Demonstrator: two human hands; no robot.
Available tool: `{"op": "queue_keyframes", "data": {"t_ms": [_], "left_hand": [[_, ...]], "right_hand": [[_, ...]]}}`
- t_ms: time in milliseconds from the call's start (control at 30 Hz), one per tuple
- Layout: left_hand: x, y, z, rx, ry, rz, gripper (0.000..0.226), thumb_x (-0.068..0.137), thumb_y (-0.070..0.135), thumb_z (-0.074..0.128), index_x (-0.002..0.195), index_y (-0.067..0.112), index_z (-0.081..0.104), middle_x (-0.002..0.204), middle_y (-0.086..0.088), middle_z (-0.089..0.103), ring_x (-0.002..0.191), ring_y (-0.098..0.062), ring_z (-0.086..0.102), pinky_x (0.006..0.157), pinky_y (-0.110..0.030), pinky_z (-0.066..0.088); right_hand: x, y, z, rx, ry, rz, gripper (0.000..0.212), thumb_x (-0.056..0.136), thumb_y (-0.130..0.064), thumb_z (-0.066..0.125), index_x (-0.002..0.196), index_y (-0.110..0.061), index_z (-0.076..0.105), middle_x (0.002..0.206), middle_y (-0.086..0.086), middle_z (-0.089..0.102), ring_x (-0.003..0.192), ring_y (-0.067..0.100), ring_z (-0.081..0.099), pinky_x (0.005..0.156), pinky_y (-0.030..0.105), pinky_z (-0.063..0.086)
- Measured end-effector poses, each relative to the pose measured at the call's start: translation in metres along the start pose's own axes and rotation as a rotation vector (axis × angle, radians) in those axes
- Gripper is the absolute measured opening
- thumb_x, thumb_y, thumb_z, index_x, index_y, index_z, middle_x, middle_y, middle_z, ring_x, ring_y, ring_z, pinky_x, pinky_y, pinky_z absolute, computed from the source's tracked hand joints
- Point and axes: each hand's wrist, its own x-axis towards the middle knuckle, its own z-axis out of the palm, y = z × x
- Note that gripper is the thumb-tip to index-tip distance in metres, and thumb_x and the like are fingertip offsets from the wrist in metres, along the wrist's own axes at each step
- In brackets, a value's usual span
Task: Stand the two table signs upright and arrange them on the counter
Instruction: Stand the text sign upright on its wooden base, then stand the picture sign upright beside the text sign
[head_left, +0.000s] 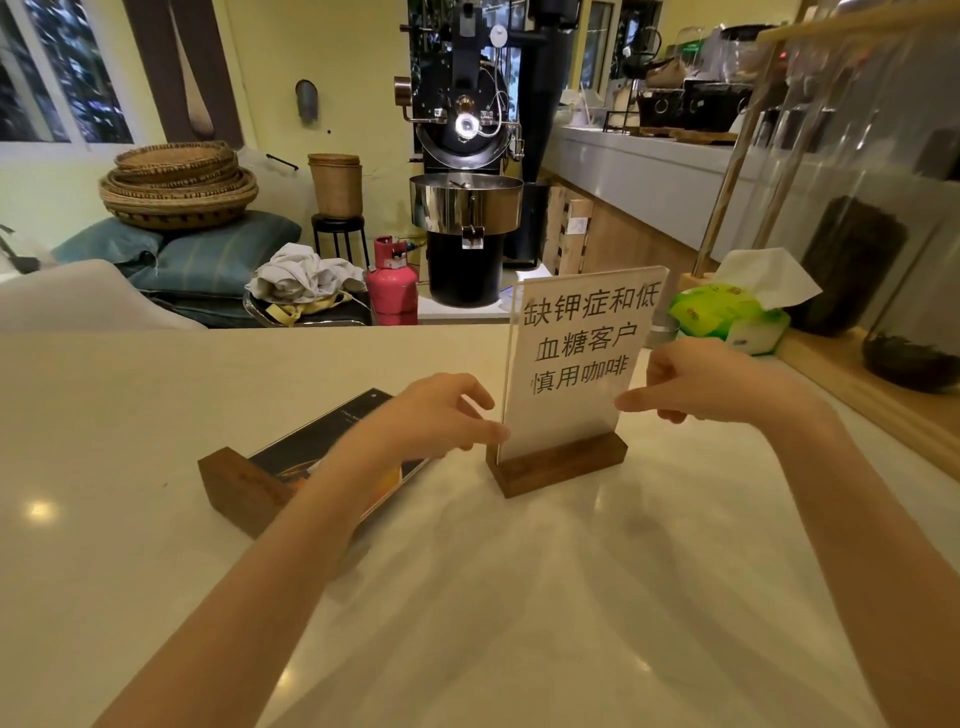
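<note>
Both hands — left hand (436, 415), right hand (696, 379) — fingers spread, flank the upright sign (576, 358); dark sign (311, 457) (flat) beside.

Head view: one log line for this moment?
white sign: upright | dark sign: flat | left hand: at white sign's edge | right hand: at other edge

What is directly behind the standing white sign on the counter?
Behind the standing white sign, to its right, a green tissue pack lies on the counter, and a small grey object shows partly at the sign's edge. Whatever is straight behind the opaque sheet is covered.
</note>
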Motion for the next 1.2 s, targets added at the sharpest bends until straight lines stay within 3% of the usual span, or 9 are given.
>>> {"op": "queue_keyframes", "data": {"t_ms": [100, 267, 467, 567, 700, 800, 900, 1000, 1200], "left_hand": [[-0.013, -0.005, -0.029, -0.028, -0.125, -0.046, 0.038, 0.084, 0.031, 0.060, 0.118, 0.016, 0.054, 0.112, -0.004, 0.065, 0.095, -0.017, 0.066, 0.085, -0.032, 0.053], [-0.025, -0.035, -0.067, 0.019, -0.066, -0.083, 0.034, 0.086, 0.030, 0.058, 0.116, 0.016, 0.058, 0.107, -0.005, 0.068, 0.094, -0.016, 0.066, 0.084, -0.029, 0.054], [-0.028, -0.084, -0.094, 0.053, -0.047, -0.163, 0.039, 0.087, 0.028, 0.056, 0.124, 0.016, 0.053, 0.121, -0.004, 0.058, 0.111, -0.020, 0.053, 0.094, -0.034, 0.045], [-0.025, -0.107, -0.095, 0.005, 0.020, -0.228, 0.042, 0.084, 0.029, 0.060, 0.124, 0.016, 0.053, 0.128, -0.007, 0.055, 0.111, -0.021, 0.048, 0.090, -0.034, 0.041], [-0.019, -0.122, -0.091, -0.028, 0.116, -0.285, 0.046, 0.082, 0.026, 0.064, 0.125, 0.013, 0.053, 0.132, -0.012, 0.054, 0.109, -0.024, 0.049, 0.088, -0.035, 0.042], [-0.018, -0.129, -0.093, -0.021, 0.112, -0.329, 0.048, 0.080, 0.024, 0.066, 0.125, 0.012, 0.054, 0.132, -0.012, 0.053, 0.114, -0.027, 0.049, 0.097, -0.037, 0.039], [-0.019, -0.135, -0.095, -0.027, 0.053, -0.349, 0.044, 0.081, 0.021, 0.065, 0.123, 0.014, 0.056, 0.131, -0.010, 0.054, 0.107, -0.022, 0.047, 0.098, -0.034, 0.038], [-0.017, -0.138, -0.094, -0.045, 0.027, -0.335, 0.041, 0.081, 0.016, 0.064, 0.122, 0.013, 0.057, 0.126, -0.009, 0.058, 0.102, -0.020, 0.049, 0.090, -0.030, 0.039], [-0.016, -0.139, -0.094, -0.064, 0.044, -0.307, 0.043, 0.080, 0.016, 0.066, 0.122, 0.012, 0.057, 0.124, -0.010, 0.060, 0.100, -0.020, 0.051, 0.088, -0.030, 0.041]], "right_hand": [[-0.024, -0.021, -0.002, 0.199, -0.139, -0.211, 0.022, 0.079, -0.037, 0.063, 0.085, -0.016, 0.063, 0.085, 0.000, 0.070, 0.077, 0.013, 0.065, 0.065, 0.024, 0.053], [-0.039, -0.073, 0.043, 0.598, -0.367, -0.347, 0.017, 0.080, -0.031, 0.064, 0.096, -0.023, 0.065, 0.099, 0.001, 0.072, 0.094, 0.016, 0.068, 0.084, 0.031, 0.056], [-0.037, -0.122, 0.111, 1.161, -0.602, 0.047, 0.028, 0.083, -0.017, 0.062, 0.107, -0.003, 0.058, 0.107, 0.023, 0.067, 0.097, 0.028, 0.069, 0.083, 0.035, 0.057], [-0.034, -0.136, 0.126, 1.343, -0.680, 0.243, 0.039, 0.084, -0.013, 0.060, 0.117, 0.006, 0.054, 0.112, 0.027, 0.065, 0.098, 0.033, 0.067, 0.077, 0.034, 0.058], [-0.031, -0.152, 0.132, 1.427, -0.681, 0.294, 0.026, 0.086, -0.010, 0.056, 0.108, 0.004, 0.060, 0.104, 0.025, 0.067, 0.083, 0.032, 0.069, 0.070, 0.036, 0.058], [-0.029, -0.161, 0.138, 1.473, -0.627, 0.304, 0.013, 0.085, -0.004, 0.057, 0.095, 0.001, 0.063, 0.086, 0.019, 0.071, 0.065, 0.026, 0.072, 0.057, 0.035, 0.059], [-0.029, -0.165, 0.146, 1.413, -0.559, 0.268, 0.006, 0.083, -0.002, 0.059, 0.086, -0.002, 0.065, 0.081, 0.013, 0.073, 0.067, 0.022, 0.072, 0.059, 0.033, 0.060], [-0.029, -0.166, 0.149, 1.404, -0.507, 0.256, 0.007, 0.083, 0.001, 0.059, 0.079, -0.002, 0.063, 0.078, 0.012, 0.073, 0.066, 0.019, 0.071, 0.060, 0.032, 0.059], [-0.028, -0.166, 0.152, 1.383, -0.443, 0.200, 0.014, 0.083, -0.002, 0.060, 0.096, -0.002, 0.060, 0.091, 0.011, 0.072, 0.078, 0.020, 0.070, 0.062, 0.030, 0.060]]}}
